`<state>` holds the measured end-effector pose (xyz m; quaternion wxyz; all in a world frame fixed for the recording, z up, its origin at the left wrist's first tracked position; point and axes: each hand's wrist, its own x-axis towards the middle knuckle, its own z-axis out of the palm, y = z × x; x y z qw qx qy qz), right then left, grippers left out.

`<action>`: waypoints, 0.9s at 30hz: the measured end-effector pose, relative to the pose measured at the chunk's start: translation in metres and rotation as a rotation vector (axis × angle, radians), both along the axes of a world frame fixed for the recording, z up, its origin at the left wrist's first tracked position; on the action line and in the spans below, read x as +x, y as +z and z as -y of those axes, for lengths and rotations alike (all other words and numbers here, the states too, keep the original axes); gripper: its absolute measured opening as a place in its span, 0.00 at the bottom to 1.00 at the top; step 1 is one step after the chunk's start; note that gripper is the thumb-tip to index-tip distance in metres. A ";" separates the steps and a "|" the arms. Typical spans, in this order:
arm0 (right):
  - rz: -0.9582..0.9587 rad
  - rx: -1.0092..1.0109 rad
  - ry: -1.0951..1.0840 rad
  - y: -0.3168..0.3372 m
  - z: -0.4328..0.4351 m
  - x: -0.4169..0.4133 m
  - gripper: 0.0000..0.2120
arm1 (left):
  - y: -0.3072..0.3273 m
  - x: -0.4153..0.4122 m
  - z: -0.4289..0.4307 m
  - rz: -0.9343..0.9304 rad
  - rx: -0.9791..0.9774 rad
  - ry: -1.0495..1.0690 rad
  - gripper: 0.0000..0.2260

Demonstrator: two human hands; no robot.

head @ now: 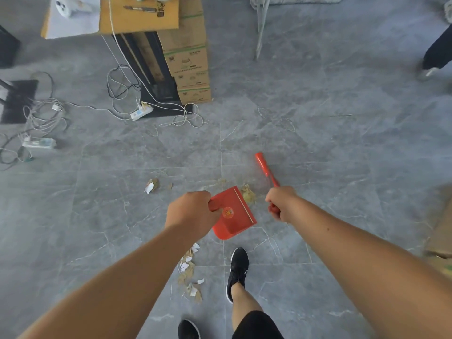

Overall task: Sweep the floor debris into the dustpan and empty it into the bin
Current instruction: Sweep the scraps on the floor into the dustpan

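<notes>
Left hand point(193, 214) is gripping flat red plastic dustpan point(233, 212), lip facing crumbly debris point(248, 194); right hand point(281, 204) is clenching slim red brush point(265, 170), angling away leftward.

Head cam, wide-angle, looking down at floor point(318, 118), close over hands

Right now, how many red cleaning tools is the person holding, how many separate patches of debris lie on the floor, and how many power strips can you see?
Red cleaning tools: 2, the dustpan in the left hand and the brush in the right hand.
Debris patches: 3, one at the dustpan's lip, one farther left, one near the shoe.
Power strips: 2.
Total: 7.
</notes>
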<state>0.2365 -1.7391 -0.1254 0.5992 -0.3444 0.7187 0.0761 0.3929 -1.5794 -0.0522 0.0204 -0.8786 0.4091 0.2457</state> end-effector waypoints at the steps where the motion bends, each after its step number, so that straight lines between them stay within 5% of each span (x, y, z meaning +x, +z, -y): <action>1: -0.005 0.006 0.040 -0.001 0.001 0.001 0.18 | -0.002 -0.001 0.002 -0.002 0.001 -0.004 0.21; 5: 0.013 0.053 0.156 0.004 -0.006 -0.002 0.06 | -0.005 -0.005 0.001 -0.003 0.013 -0.007 0.20; 27: 0.002 0.195 0.472 0.020 -0.220 0.073 0.09 | 0.009 0.041 -0.218 0.048 0.034 0.269 0.19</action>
